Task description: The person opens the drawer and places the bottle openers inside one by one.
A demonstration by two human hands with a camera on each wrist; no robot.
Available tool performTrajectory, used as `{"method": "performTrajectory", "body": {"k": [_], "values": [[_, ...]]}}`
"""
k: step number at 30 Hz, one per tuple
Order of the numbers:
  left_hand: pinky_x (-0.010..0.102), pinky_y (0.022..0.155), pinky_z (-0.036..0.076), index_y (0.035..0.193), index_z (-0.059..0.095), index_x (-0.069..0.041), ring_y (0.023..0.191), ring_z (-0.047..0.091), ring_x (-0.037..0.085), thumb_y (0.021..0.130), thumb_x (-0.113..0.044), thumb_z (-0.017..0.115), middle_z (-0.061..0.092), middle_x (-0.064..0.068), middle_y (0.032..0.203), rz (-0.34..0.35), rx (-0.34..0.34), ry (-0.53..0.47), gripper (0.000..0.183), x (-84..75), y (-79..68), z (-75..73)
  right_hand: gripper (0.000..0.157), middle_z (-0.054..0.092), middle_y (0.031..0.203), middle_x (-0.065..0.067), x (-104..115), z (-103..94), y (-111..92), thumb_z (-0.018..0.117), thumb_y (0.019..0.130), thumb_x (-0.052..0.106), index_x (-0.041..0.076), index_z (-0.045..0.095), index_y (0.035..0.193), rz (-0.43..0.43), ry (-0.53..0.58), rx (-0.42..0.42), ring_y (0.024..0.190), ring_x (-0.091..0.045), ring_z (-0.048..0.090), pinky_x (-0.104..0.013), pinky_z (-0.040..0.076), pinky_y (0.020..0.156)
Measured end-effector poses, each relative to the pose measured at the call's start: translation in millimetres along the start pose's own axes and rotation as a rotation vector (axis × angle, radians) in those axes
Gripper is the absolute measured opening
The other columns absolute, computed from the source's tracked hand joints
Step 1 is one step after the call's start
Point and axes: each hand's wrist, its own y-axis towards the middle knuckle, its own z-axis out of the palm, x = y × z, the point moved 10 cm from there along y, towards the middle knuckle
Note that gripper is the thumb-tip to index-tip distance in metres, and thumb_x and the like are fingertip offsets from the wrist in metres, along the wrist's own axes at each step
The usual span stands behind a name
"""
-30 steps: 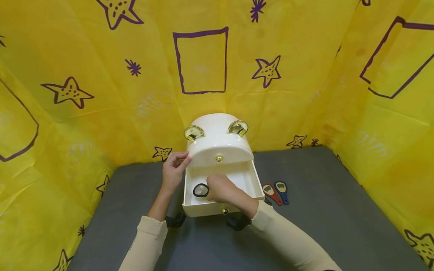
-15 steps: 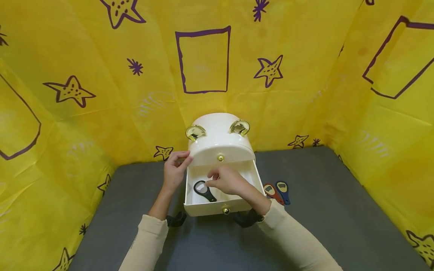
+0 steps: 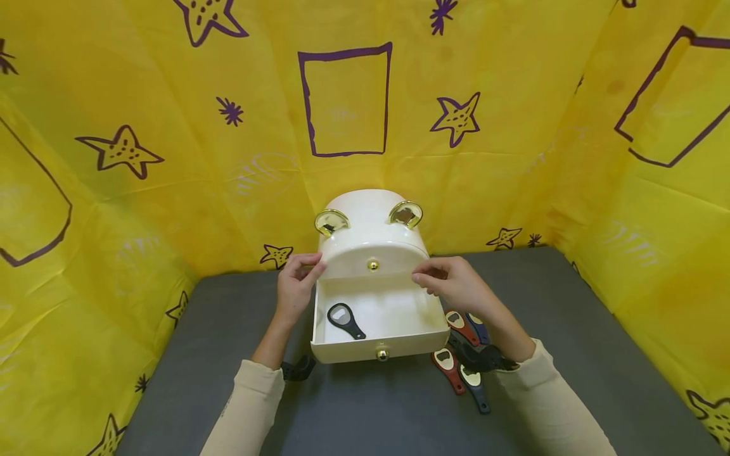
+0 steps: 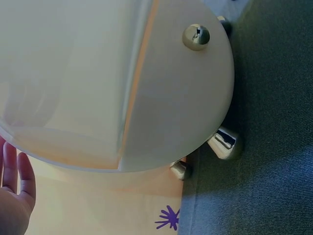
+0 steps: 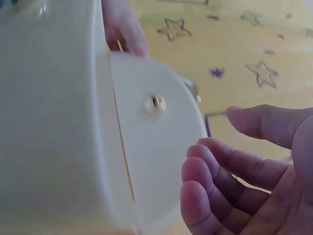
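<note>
A white storage box (image 3: 371, 218) with gold ears stands on the table, its lower drawer (image 3: 393, 310) pulled out. Inside the drawer at the left lies a black bottle opener (image 3: 345, 320), flat, handle toward the front right. My left hand (image 3: 295, 288) rests its fingertips against the box's left side; the left wrist view shows the fingers (image 4: 27, 176) extended at the curved edge. My right hand (image 3: 459, 285) hovers above the drawer's right wall near the box's right side. In the right wrist view its fingers (image 5: 195, 176) are loosely bent, thumb apart, with nothing between them.
Right of the drawer lie red bottle openers (image 3: 448, 370) and blue bottle openers (image 3: 475, 387) on the grey table (image 3: 365, 411), partly under my right forearm. A yellow patterned cloth wall (image 3: 342, 126) rises close behind the box.
My right hand has let go of the black bottle opener in the drawer and moved up and right, out over the drawer's right wall. My left hand has stayed at the box's side.
</note>
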Motion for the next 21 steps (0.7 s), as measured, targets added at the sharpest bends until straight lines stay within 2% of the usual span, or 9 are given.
{"method": "performTrajectory", "body": {"k": [5, 8, 11, 15, 17, 21], "values": [[0.011, 0.071, 0.051, 0.099, 0.064, 0.019, 0.094, 0.059, -0.002, 0.083, 0.013, 0.067, 0.056, 0.029, 0.108, -0.012, 0.004, 0.001, 0.018, 1.0, 0.1, 0.9, 0.029, 0.068, 0.091, -0.016, -20.3, -27.5, -9.8, 0.063, 0.096, 0.023, -0.002, 0.069, 0.108, 0.017, -0.026, -0.08, 0.077, -0.023, 0.063, -0.027, 0.055, 0.068], [0.011, 0.07, 0.051, 0.099, 0.065, 0.017, 0.093, 0.059, -0.002, 0.083, 0.011, 0.068, 0.057, 0.027, 0.108, -0.013, -0.001, 0.003, 0.018, 1.8, -0.5, 0.8, 0.029, 0.068, 0.089, -0.015, -35.2, -36.9, -15.0, 0.063, 0.096, 0.025, -0.002, 0.069, 0.107, 0.056, -0.03, -0.106, 0.076, -0.023, 0.061, -0.031, 0.055, 0.07], [0.011, 0.07, 0.051, 0.099, 0.066, 0.015, 0.093, 0.059, -0.002, 0.083, 0.008, 0.07, 0.058, 0.025, 0.106, -0.006, -0.005, 0.014, 0.018, 2.5, -1.4, 0.3, 0.031, 0.068, 0.09, -0.016, -49.9, -42.0, -20.1, 0.062, 0.096, 0.027, -0.001, 0.069, 0.108, 0.098, -0.043, -0.127, 0.075, -0.02, 0.06, -0.031, 0.055, 0.07], [0.012, 0.07, 0.052, 0.098, 0.067, 0.014, 0.093, 0.06, 0.0, 0.083, 0.005, 0.071, 0.059, 0.022, 0.104, 0.017, -0.004, 0.013, 0.018, 2.0, -1.9, 0.0, 0.032, 0.07, 0.094, -0.017, -65.5, -46.3, -25.5, 0.062, 0.096, 0.029, 0.001, 0.07, 0.109, 0.117, -0.142, -0.183, 0.076, -0.016, 0.062, -0.029, 0.054, 0.066], [0.012, 0.07, 0.052, 0.098, 0.067, 0.014, 0.094, 0.06, 0.0, 0.083, 0.005, 0.071, 0.06, 0.018, 0.103, 0.024, -0.004, 0.006, 0.018, 1.4, -1.8, 0.1, 0.031, 0.072, 0.094, -0.016, -72.6, -47.6, -27.2, 0.062, 0.096, 0.029, 0.002, 0.071, 0.107, 0.117, -0.211, -0.215, 0.076, -0.016, 0.063, -0.028, 0.053, 0.064], [0.012, 0.07, 0.051, 0.098, 0.066, 0.015, 0.094, 0.06, 0.0, 0.083, 0.007, 0.07, 0.06, 0.013, 0.103, 0.016, -0.006, 0.004, 0.018, 1.6, -1.5, 0.1, 0.028, 0.072, 0.093, -0.017, -89.1, -43.4, -29.1, 0.062, 0.096, 0.025, 0.0, 0.071, 0.105, 0.12, -0.264, -0.225, 0.077, -0.021, 0.064, -0.029, 0.05, 0.063]]}}
